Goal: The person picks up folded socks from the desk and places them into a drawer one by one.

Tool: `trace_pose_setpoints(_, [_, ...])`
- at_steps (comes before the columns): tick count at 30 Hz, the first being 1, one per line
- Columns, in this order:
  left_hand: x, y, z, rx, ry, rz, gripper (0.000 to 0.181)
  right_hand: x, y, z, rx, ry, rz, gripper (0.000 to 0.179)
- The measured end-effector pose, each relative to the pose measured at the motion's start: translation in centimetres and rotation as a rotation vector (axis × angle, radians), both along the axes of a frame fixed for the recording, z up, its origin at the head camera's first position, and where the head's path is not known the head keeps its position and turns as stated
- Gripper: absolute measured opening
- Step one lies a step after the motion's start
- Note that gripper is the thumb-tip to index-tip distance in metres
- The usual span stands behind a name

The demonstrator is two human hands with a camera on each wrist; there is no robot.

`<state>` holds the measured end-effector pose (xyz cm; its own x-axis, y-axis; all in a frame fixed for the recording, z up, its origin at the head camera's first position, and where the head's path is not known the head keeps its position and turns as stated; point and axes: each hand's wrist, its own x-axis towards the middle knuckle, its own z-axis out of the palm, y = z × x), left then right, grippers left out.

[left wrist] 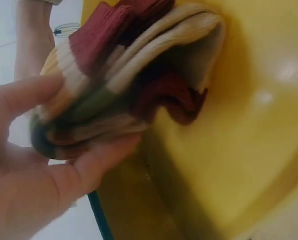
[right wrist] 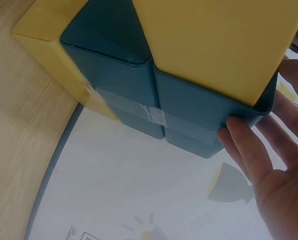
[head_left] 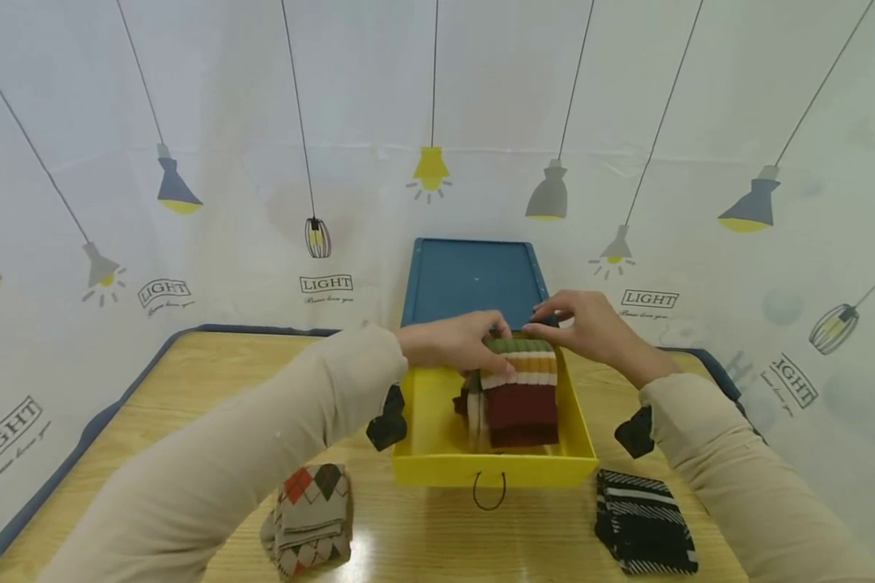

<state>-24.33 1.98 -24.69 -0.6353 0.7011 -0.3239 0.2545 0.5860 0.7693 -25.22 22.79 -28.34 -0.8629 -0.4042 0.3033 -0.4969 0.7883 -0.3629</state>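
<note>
My left hand grips folded striped socks, maroon with white, mustard and green bands, inside the yellow box. In the left wrist view, thumb and fingers pinch the banded end of these socks near the yellow wall. At the box's far right corner is my right hand. The right wrist view has that hand holding the corner of a dark teal holder between thumb and fingers. A yellow panel stands inside this holder. Clear tape runs across its side.
Behind the box stands a blue lid-like panel. Folded argyle socks lie front left on the wooden table, and black-and-white patterned socks front right. A black cord loop hangs from the box's front. A lamp-print sheet surrounds the table.
</note>
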Motion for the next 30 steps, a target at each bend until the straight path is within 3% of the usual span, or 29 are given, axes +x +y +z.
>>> trace_pose_setpoints(7, [0.5,0.5,0.3,-0.069,0.075,-0.021,0.038,0.1,0.1,-0.1,-0.018,-0.006,0.008,0.025])
trace_pose_setpoints(14, [0.4,0.3,0.4,-0.046,0.117,-0.027,0.035,0.0,0.2,0.0,-0.039,-0.016,0.009,0.024])
trace_pose_setpoints(19, [0.6,-0.5,1.4,-0.020,0.215,-0.044,0.031,0.0,0.2,0.0,-0.050,-0.022,0.011,0.024])
trace_pose_setpoints(22, [0.9,-1.4,2.1,0.059,0.295,-0.050,0.028,0.1,0.2,-0.1,-0.052,-0.024,0.011,0.024])
trace_pose_setpoints(26, [1.4,-3.3,2.7,0.256,0.389,-0.053,0.025,0.0,0.2,-0.2,-0.060,-0.032,0.006,0.024])
trace_pose_setpoints(30, [1.8,-6.0,2.4,0.375,0.415,0.001,0.023,0.0,0.3,-0.3,-0.057,-0.035,-0.007,0.024])
